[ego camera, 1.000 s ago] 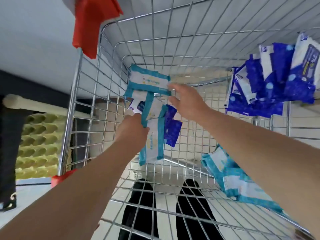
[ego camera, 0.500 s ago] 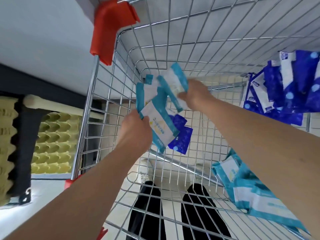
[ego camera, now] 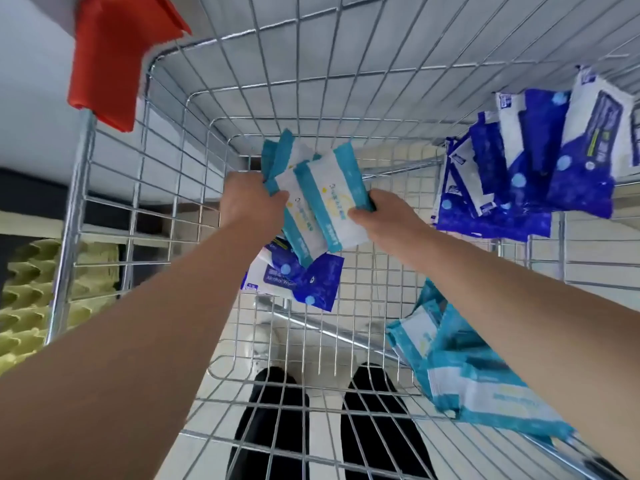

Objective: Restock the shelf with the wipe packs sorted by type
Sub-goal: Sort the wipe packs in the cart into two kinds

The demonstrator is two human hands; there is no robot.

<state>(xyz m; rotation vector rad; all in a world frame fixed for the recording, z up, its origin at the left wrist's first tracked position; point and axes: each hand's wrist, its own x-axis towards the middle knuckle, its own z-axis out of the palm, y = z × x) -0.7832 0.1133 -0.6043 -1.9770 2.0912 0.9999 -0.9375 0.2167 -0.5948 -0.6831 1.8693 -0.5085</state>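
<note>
Sorting in the wire basket: the left hand and right hand, fingers curled round a fan of teal wipe packs, hold it above the basket's middle, apparently gathering one type. A dark-blue pack lies beneath. The dark-blue pile leans at the far right wall and the teal pile lies at the near right corner, separated by type.

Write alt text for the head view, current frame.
Seen from above, a person's left hand and right hand grip a bunch of teal wipe packs inside a wire cart. One dark blue pack lies below them. More dark blue packs rest at the cart's right side, and a teal pile lies lower right.
</note>
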